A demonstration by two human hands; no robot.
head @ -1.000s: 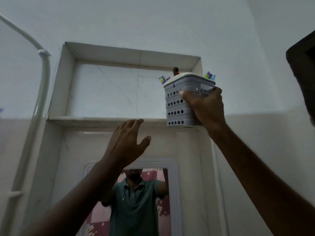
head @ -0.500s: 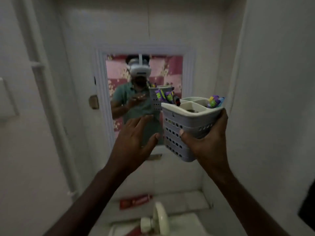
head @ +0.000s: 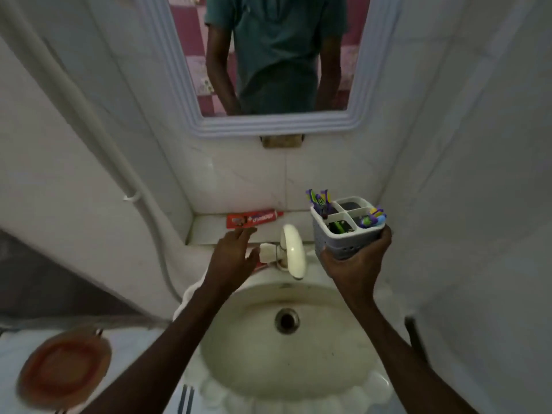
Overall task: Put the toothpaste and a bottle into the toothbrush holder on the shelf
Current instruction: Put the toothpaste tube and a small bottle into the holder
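The right hand wraps the lower wall of the holder and keeps it upright over the right rim of the sink, so the brushes stay standing in their compartments and the open tops face up for loading. One back compartment looks empty, a likely slot for the tube. The left hand is open, fingers spread and pointing at the toothpaste, which lies flat on the ledge behind the tap, just beyond the fingertips and not touched. Its grip is wide and holds nothing. Holding the holder near the ledge keeps the carry short, I judge. Something red shows under the left palm by the tap; what it is I cannot tell. No bottle is clearly in view, so that part looks undone
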